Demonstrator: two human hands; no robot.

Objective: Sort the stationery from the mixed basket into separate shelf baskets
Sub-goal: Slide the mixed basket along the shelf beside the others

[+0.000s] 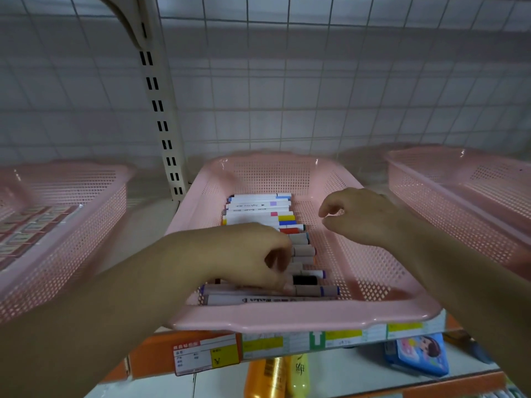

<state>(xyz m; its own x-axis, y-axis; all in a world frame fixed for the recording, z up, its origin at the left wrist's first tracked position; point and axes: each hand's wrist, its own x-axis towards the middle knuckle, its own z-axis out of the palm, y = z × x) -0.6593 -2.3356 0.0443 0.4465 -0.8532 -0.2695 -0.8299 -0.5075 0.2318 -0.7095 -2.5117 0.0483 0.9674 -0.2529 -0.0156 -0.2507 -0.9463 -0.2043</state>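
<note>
A pink perforated basket (287, 320) stands in the middle of the shelf. Inside it, several markers (258, 214) with white barrels and coloured caps lie side by side in a row on the left half. My left hand (247, 254) reaches into the basket over the near end of the row, with curled fingers and thumb pinching a marker (316, 290) near the front wall. Above the bare right half of the basket hovers my right hand (362, 216), its fingers loosely curled and holding nothing.
A second pink basket (66, 234) on the left holds flat labelled packs. A third pink basket (459, 196) sits at the right. A slotted shelf upright (161, 116) and wire grid back stand behind. Price tags (207, 354), bottles and a blue case lie on the shelf below.
</note>
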